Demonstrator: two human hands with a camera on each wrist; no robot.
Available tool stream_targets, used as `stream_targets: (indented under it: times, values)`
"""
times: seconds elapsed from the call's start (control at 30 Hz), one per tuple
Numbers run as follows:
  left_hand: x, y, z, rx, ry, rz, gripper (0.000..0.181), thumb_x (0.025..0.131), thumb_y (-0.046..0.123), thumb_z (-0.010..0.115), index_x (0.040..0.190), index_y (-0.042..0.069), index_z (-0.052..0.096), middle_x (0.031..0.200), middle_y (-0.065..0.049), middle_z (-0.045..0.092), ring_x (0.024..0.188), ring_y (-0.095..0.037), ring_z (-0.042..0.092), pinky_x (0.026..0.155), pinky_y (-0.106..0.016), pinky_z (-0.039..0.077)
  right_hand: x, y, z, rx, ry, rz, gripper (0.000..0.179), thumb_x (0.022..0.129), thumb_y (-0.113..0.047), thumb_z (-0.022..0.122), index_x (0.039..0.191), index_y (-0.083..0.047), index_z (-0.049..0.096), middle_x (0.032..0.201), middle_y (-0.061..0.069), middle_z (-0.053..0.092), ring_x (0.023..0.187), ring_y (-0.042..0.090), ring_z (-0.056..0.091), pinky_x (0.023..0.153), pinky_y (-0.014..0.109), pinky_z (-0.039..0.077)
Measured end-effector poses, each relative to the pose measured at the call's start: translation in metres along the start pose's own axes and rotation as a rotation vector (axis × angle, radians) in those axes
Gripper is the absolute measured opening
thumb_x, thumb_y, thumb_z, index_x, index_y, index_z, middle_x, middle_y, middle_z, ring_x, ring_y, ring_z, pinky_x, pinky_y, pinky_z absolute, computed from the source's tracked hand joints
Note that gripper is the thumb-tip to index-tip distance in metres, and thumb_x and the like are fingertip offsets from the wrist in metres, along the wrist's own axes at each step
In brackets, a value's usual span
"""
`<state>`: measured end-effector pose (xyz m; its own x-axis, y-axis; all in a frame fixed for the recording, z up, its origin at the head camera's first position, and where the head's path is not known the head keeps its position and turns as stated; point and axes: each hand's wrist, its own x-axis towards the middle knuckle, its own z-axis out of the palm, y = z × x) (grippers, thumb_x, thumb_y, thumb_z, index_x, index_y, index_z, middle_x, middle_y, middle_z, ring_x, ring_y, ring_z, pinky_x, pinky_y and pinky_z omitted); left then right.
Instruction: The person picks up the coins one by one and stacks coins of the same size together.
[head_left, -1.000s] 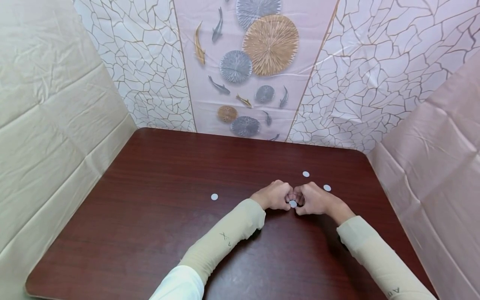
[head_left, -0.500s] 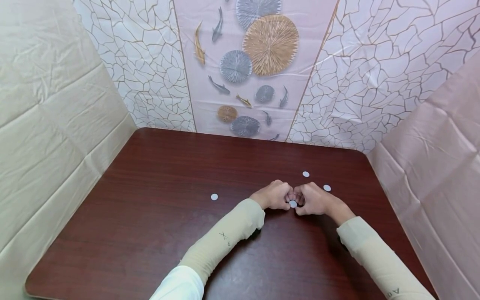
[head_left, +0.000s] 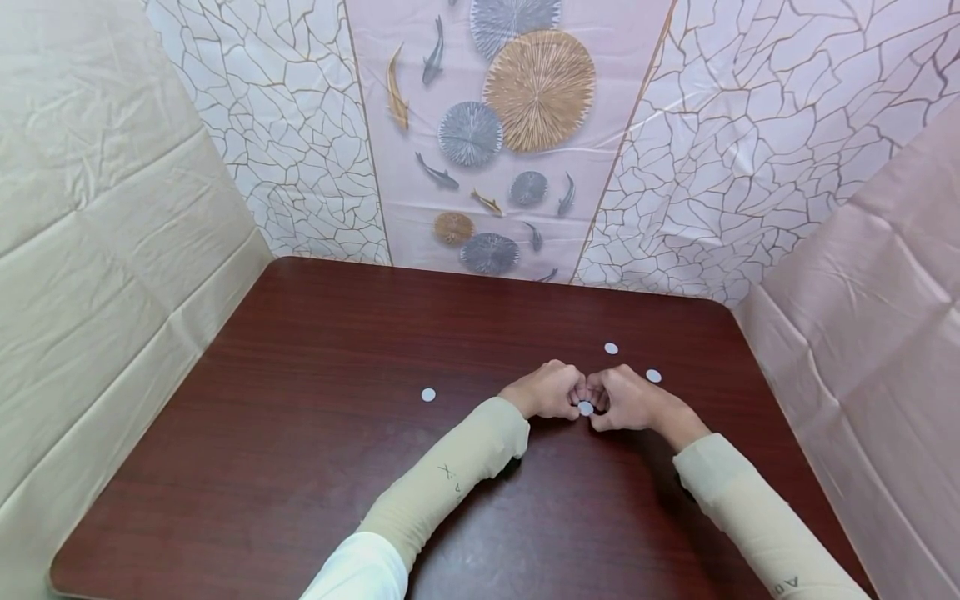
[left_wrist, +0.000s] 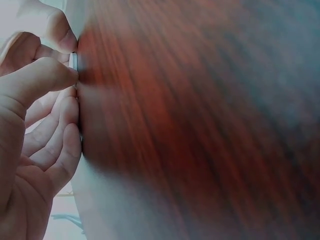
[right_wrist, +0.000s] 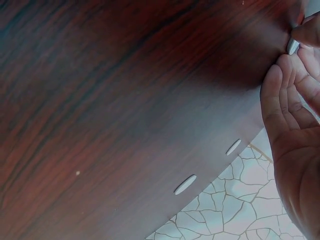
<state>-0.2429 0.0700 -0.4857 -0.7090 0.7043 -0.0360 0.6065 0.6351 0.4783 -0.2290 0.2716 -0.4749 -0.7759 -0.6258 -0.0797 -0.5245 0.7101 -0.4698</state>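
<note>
Between my two hands, a small round white disc (head_left: 585, 407) lies flat at the table surface. My left hand (head_left: 549, 391) holds its left edge with curled fingers, the thumb against the disc in the left wrist view. From the other side my right hand (head_left: 632, 400) grips the same disc between thumb and bent fingers. The knuckles of both hands nearly touch behind it. In the right wrist view only the disc's edge (right_wrist: 293, 46) shows past the thumb; part of it is hidden by fingers.
Two more white discs, a far one (head_left: 611, 348) and a nearer one (head_left: 654, 376), lie beyond my right hand. Another white disc (head_left: 428, 395) lies left of my left hand. Patterned cloth walls border the dark red-brown table (head_left: 337, 333).
</note>
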Motion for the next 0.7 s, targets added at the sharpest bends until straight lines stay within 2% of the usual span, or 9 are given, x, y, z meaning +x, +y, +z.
stream_targets:
  times: [0.23, 0.7]
  values:
    - [-0.0011, 0.0020, -0.0015, -0.034, -0.016, -0.012, 0.014, 0.087, 0.013, 0.083, 0.097, 0.015, 0.073, 0.090, 0.010, 0.072, 0.083, 0.003, 0.063, 0.074, -0.008, 0.048, -0.0009, 0.0004, 0.0002, 0.001, -0.001, 0.009, 0.020, 0.073, -0.010, 0.084, 0.086, -0.013, 0.069, 0.077, -0.005, 0.070, 0.073, 0.005, 0.067, 0.069, 0.022, 0.058]
    - [0.0003, -0.0008, 0.0003, -0.002, 0.009, 0.009, 0.015, 0.085, 0.015, 0.084, 0.093, 0.017, 0.072, 0.088, 0.010, 0.072, 0.082, 0.003, 0.063, 0.074, -0.008, 0.047, 0.0001, 0.0001, 0.0014, -0.005, 0.012, -0.005, 0.022, 0.071, -0.010, 0.084, 0.086, -0.012, 0.069, 0.077, -0.005, 0.070, 0.073, 0.007, 0.067, 0.068, 0.021, 0.057]
